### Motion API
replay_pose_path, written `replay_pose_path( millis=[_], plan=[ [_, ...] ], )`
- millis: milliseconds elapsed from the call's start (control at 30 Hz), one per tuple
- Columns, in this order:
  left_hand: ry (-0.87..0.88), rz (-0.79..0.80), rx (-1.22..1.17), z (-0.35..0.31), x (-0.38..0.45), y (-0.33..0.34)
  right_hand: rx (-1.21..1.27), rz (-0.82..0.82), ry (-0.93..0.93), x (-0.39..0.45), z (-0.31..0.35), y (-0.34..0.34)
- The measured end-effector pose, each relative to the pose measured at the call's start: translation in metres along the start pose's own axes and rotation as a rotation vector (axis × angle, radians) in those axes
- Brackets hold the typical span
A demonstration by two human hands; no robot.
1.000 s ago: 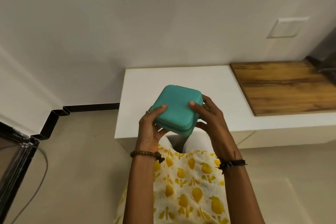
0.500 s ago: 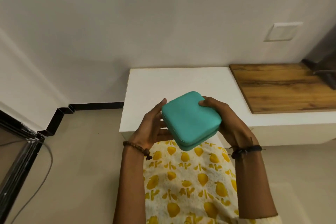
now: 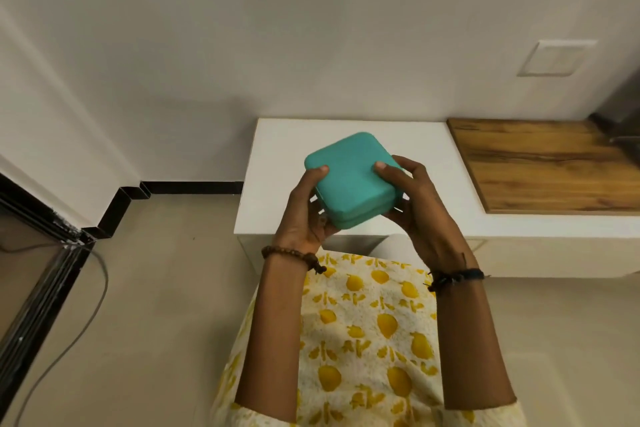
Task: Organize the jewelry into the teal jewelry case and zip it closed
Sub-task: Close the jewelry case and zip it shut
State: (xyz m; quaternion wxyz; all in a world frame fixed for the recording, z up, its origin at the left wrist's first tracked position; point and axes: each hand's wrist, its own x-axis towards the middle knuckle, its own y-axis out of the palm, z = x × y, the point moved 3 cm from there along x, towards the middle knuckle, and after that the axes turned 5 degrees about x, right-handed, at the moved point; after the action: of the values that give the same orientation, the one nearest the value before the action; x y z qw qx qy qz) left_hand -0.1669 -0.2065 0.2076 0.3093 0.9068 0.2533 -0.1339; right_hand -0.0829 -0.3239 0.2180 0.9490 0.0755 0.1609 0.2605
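A: Where was the teal, rounded-corner, fabric-covered jewelry case point(image 3: 353, 180)?

B: It was held in the air between both hands, above the front edge of the low white rectangular counter point(image 3: 277, 156), tilted with its top face toward the camera. Its two halves were together, with the seam running round its lower side.

A: How did the left hand point(image 3: 304, 215) hold it?

B: Its thumb lay on the top face near the left edge, and the other fingers were curled under the case, so it gripped the left side.

A: And the right hand point(image 3: 415, 204)?

B: The same on the other side: thumb pressed on the top face, fingers wrapped behind and under the right edge.

A: What else was around?

B: A brown wooden-bead bracelet point(image 3: 294, 255) sat on the left wrist and a black knotted cord band point(image 3: 453, 277) on the right. A brown wood-grain panel point(image 3: 547, 163) lay on the counter to the right, well apart from the case. Below the arms was a white garment with a yellow print point(image 3: 367, 333). A grey cable point(image 3: 86, 305) trailed over the beige floor at the left.
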Motion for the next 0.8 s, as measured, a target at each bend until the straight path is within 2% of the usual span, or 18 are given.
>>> replay_pose_path(
  millis=[167,300,433,567,633,800],
  plan=[
    [0.001,-0.031,-0.011,-0.011,-0.006,0.002,0.064,-0.135,-0.175,-0.004,0.010,0.011],
    [0.009,-0.029,-0.212,-0.017,-0.013,0.011,0.067,-0.197,-0.322,-0.003,0.014,0.024],
    [0.057,-0.038,-0.425,-0.020,-0.017,0.017,-0.119,-0.305,-0.598,-0.021,0.007,0.034],
    [0.071,-0.086,-0.491,-0.021,-0.017,0.014,-0.476,-0.308,-0.894,-0.032,-0.008,0.040],
    [0.081,-0.107,-0.488,-0.022,-0.017,0.012,-0.583,-0.332,-0.963,-0.031,-0.009,0.041],
    [0.107,-0.123,-0.523,-0.023,-0.018,0.012,-0.693,-0.335,-1.003,-0.032,-0.006,0.044]
  ],
)
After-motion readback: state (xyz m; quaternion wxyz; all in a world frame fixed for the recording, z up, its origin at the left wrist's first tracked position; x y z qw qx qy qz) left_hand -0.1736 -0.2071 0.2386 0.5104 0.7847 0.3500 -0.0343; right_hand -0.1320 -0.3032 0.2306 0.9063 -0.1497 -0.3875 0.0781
